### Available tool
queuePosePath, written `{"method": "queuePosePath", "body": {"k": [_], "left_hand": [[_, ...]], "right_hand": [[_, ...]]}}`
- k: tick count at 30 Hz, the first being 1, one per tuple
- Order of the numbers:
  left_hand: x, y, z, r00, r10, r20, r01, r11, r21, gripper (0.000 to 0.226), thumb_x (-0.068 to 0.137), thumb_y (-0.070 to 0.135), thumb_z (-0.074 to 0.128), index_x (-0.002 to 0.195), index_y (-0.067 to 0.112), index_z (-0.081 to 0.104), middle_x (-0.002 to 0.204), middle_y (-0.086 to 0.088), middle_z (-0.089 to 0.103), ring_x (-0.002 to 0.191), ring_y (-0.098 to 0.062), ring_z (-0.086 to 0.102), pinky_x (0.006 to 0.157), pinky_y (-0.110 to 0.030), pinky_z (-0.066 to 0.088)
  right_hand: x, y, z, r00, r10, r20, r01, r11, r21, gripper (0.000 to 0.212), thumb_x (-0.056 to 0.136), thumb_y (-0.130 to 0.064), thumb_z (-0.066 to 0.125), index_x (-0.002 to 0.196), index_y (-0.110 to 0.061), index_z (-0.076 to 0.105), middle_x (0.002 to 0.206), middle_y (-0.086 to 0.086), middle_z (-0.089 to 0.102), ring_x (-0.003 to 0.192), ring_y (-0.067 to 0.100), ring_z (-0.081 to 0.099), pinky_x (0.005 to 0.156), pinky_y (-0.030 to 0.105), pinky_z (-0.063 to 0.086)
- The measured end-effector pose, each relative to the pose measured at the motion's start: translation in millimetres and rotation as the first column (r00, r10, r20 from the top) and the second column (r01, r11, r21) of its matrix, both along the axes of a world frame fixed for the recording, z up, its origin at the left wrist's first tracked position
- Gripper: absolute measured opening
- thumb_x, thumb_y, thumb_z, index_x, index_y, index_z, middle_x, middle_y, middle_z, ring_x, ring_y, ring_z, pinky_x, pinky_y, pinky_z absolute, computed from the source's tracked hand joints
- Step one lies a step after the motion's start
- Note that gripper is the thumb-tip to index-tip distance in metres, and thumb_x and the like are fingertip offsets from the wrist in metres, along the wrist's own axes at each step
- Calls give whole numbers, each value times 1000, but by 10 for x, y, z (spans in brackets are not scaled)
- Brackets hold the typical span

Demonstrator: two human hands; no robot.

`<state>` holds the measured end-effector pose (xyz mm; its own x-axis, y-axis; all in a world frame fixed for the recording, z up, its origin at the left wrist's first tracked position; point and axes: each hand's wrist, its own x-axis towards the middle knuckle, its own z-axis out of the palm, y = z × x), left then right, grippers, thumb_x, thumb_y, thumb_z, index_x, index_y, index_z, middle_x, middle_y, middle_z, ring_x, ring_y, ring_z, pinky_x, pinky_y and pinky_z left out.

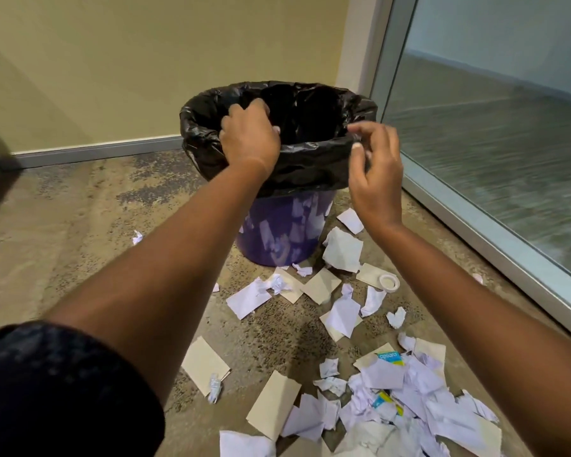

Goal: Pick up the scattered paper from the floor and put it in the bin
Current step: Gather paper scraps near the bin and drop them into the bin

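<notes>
A purple bin (279,230) lined with a black bag (307,159) stands on the floor ahead of me. My left hand (249,135) grips the bag's near-left rim, fingers curled over it. At the near-right rim my right hand (374,171) pinches the bag's edge between thumb and fingertips. Scattered paper (340,316) lies on the floor in front of the bin: white torn sheets, crumpled bits and beige cards. A thicker heap of paper (409,400) lies at the lower right.
A white tape roll (389,282) lies among the papers right of the bin. A glass wall with a metal frame (495,239) runs along the right. A beige wall with a grey skirting (93,150) stands behind the bin.
</notes>
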<state>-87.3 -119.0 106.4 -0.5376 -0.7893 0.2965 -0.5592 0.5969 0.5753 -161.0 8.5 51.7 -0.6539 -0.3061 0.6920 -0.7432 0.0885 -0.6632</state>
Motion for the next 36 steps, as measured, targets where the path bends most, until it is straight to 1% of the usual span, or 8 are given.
{"method": "queuePosePath", "body": {"k": [7, 11, 16, 19, 22, 25, 32, 36], "left_hand": [[300, 431, -532, 972, -73, -223, 26, 978, -208, 54, 101, 30, 34, 149, 9, 21, 158, -19, 13, 149, -33, 3, 121, -41, 1], [559, 931, -1244, 989, -105, -100, 79, 969, -236, 57, 95, 35, 37, 143, 5, 34, 152, -26, 27, 143, -41, 24, 113, -46, 8], [802, 1452, -1907, 835, -346, 428, 197, 914, 354, 73, 92, 57, 36, 150, 17, 16, 159, -14, 7, 148, -31, 6, 119, -49, 10], [915, 1652, -2097, 746, -487, 453, 242, 833, 497, 99, 70, 83, 22, 144, 18, 24, 149, -12, 28, 138, -28, 30, 112, -43, 30], [943, 1774, -2101, 641, -618, 456, 308, 751, 584, 144, 20, 99, 25, 140, 20, 28, 141, -11, 31, 134, -29, 33, 107, -41, 37], [931, 1877, -2066, 540, -669, 511, 324, 726, 607, 127, 45, 88, 55, 145, 20, 18, 148, -13, 22, 139, -31, 25, 110, -48, 32], [915, 2010, -2167, 548, -581, 601, 371, 813, 449, 78, 74, 38, 73, 137, 11, 35, 141, -12, 32, 133, -28, 33, 108, -37, 33], [918, 1972, -2234, 746, -447, 493, 375, 894, 244, 64, 61, 39, 82, 115, 13, 58, 117, -9, 54, 108, -23, 57, 92, -26, 46]], "right_hand": [[148, 702, -693, 972, -136, 191, 109, 983, 145, 27, 90, -12, 40, 108, -10, 59, 108, -1, 45, 104, 21, 53, 89, 35, 46], [255, 1130, -1302, 909, -285, 305, 98, 856, 507, 31, 89, -21, 40, 107, -10, 62, 113, 14, 54, 112, 32, 49, 94, 37, 38], [349, 1607, -1659, 802, -508, 315, 15, 544, 839, 49, 86, -43, 56, 127, -18, 52, 138, 18, 44, 132, 34, 35, 109, 43, 29], [421, 1744, -1673, 708, -560, 430, -86, 537, 839, 58, 82, -50, 59, 132, -24, 46, 144, 18, 35, 138, 30, 27, 114, 39, 20], [488, 1782, -1668, 664, -558, 498, -199, 510, 837, 65, 79, -61, 56, 134, -32, 40, 146, 16, 31, 139, 31, 26, 115, 41, 21], [566, 1739, -1641, 676, -553, 487, -258, 441, 859, 73, 75, -67, 54, 137, -36, 33, 147, 14, 28, 138, 34, 24, 114, 42, 22], [682, 1524, -1592, 675, -415, 611, -321, 580, 749, 65, 69, -42, 76, 128, -35, 47, 128, 14, 47, 119, 30, 50, 103, 38, 41], [691, 1466, -1585, 606, -258, 752, -333, 776, 535, 40, 69, -7, 77, 100, -26, 60, 109, 14, 63, 77, 20, 61, 59, 16, 52]]}}
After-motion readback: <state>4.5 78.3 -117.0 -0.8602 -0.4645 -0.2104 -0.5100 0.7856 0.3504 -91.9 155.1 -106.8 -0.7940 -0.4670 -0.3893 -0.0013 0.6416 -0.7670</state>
